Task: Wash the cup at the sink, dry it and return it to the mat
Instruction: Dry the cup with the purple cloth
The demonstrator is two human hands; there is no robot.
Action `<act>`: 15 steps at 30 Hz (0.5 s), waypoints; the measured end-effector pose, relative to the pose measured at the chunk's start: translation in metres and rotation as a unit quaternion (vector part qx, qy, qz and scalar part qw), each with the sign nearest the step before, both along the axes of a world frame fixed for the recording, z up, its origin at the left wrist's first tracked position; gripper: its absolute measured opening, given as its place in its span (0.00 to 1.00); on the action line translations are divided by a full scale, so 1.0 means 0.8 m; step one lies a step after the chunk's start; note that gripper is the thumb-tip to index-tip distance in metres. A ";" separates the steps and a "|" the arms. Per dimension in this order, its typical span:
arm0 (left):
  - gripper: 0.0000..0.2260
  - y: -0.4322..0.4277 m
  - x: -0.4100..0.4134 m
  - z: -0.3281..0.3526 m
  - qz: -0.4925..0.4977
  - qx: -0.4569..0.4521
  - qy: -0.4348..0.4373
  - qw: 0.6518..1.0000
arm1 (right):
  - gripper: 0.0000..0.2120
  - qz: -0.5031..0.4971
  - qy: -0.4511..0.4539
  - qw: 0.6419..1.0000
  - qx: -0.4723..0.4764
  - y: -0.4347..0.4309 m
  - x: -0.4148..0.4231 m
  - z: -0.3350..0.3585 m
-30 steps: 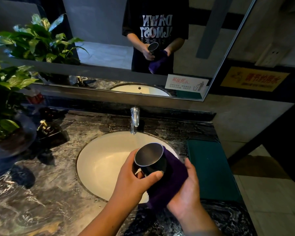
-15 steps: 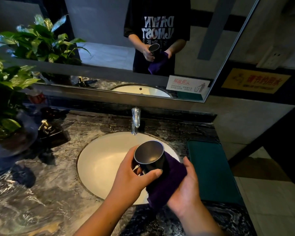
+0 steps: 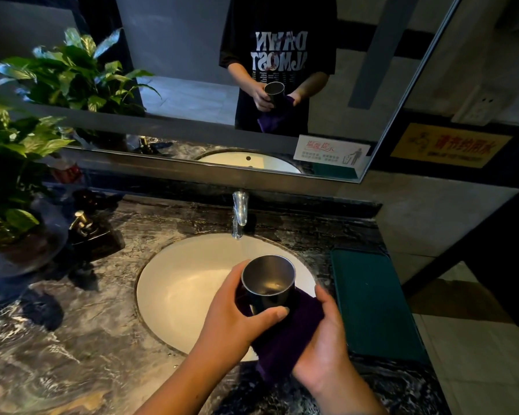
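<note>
**Cup Held Over Basin, Cloth Against Its Side**

Over the marbled dark stone counter [image 3: 81,339], glossy and veined in grey, sits a round white basin [image 3: 186,292], smooth and dry-looking, under a short chrome tap [image 3: 239,214]. To the right of the basin lies a flat rectangular green mat [image 3: 372,304] with a raised rim, bare. A leafy plant [image 3: 9,163] stands at far left. Above the basin's right part, a folded purple cloth [image 3: 288,339], soft and napped, drapes under the right hand [image 3: 324,348], whose fingers close around it and press it to the cup's side. The left hand [image 3: 237,319] is wrapped round the cup [image 3: 268,284], thumb across its front. The cup is a small dark tumbler with a dull metallic interior, mouth upward. Compared with a second ago, the cup stands more upright and slightly higher; both grasps are unchanged.
</note>
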State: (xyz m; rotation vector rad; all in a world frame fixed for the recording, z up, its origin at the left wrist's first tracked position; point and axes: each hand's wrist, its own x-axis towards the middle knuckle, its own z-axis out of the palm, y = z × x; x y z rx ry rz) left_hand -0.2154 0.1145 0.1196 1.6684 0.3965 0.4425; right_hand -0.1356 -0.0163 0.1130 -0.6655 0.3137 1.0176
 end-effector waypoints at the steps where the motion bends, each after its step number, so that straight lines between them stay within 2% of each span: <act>1: 0.29 -0.002 0.001 0.000 -0.001 0.003 -0.001 1.000 | 0.34 0.007 0.003 1.000 0.013 -0.001 -0.003 0.000; 6: 0.32 0.008 0.002 0.000 0.018 0.043 0.011 0.999 | 0.40 0.028 -0.002 0.998 0.048 -0.019 -0.008 -0.003; 9: 0.32 0.022 0.000 0.001 0.029 0.040 0.008 0.999 | 0.35 0.042 -0.030 0.997 0.051 -0.033 0.000 0.001; 15: 0.36 0.052 -0.008 0.004 -0.055 0.044 0.053 0.996 | 0.23 -0.012 -0.130 0.991 0.030 -0.062 0.037 0.025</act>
